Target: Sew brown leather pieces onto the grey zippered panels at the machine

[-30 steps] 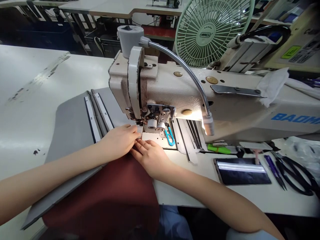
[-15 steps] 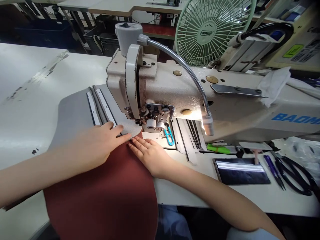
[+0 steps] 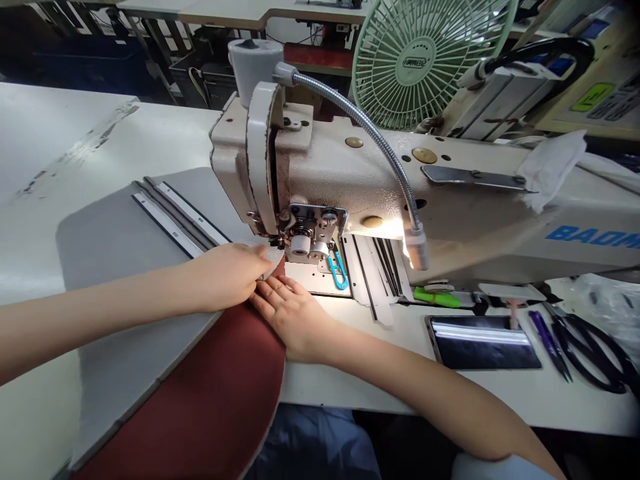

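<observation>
A grey fabric panel (image 3: 120,333) with two white strips across it lies over a dark red panel (image 3: 200,393), their edges meeting under the sewing machine head (image 3: 300,243). My left hand (image 3: 227,275) is closed on the grey panel's edge, just left of the presser foot; its fingertips are partly hidden. Close beside it, my right hand (image 3: 297,323) lies with fingers stretched out over the red panel's edge, its fingertips near the left hand. The needle area is too small to make out.
Right of the needle plate lie blue thread snips (image 3: 339,270). Farther right are a green-handled tool (image 3: 437,297), a phone (image 3: 484,342), purple tweezers (image 3: 550,343) and black scissors (image 3: 595,347). A lit gooseneck lamp (image 3: 416,247) hangs before the machine arm; a green fan (image 3: 417,63) stands behind.
The grey panel has turned, its strips swinging left and its lower edge now spread over the red panel. My left hand has closed on its edge; the right hand has barely moved.
</observation>
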`<control>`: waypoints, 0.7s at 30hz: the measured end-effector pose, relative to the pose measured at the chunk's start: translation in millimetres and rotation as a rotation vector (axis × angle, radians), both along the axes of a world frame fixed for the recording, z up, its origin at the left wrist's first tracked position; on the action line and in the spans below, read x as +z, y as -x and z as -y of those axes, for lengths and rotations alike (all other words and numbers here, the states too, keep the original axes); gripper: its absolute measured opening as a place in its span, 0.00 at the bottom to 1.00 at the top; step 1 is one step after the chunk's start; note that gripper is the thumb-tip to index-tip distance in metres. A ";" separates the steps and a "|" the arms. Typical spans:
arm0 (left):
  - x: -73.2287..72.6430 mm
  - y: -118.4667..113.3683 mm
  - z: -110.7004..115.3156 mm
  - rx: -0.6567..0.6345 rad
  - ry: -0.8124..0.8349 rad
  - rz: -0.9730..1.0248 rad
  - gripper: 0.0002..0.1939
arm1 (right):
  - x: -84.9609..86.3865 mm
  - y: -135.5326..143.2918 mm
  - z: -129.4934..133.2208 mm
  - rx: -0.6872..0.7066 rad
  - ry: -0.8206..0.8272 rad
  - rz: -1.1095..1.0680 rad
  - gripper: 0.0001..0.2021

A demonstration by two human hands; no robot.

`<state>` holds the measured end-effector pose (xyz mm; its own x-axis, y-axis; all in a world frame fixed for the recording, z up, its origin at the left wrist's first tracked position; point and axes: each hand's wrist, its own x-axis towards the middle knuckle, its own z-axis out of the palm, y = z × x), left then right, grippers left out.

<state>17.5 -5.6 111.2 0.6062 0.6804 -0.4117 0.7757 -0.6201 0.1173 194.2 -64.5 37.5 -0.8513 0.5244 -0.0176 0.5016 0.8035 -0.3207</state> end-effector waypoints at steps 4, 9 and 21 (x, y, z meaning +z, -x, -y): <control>-2.3 -4.1 -6.5 0.049 0.078 -0.072 0.16 | 0.3 6.3 8.2 0.044 0.038 0.002 0.43; -12.7 -8.9 -4.2 0.168 0.029 -0.041 0.16 | -10.2 24.2 8.1 0.010 -0.050 0.040 0.34; -30.3 -13.8 -16.9 0.280 0.004 0.146 0.09 | -15.6 26.7 -7.6 -0.029 -0.076 -0.001 0.20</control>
<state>31.3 11.3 80.8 0.4485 0.8278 -0.3371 0.8909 -0.3840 0.2424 167.5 -56.9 21.9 -0.8360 0.5482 0.0240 0.5243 0.8109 -0.2600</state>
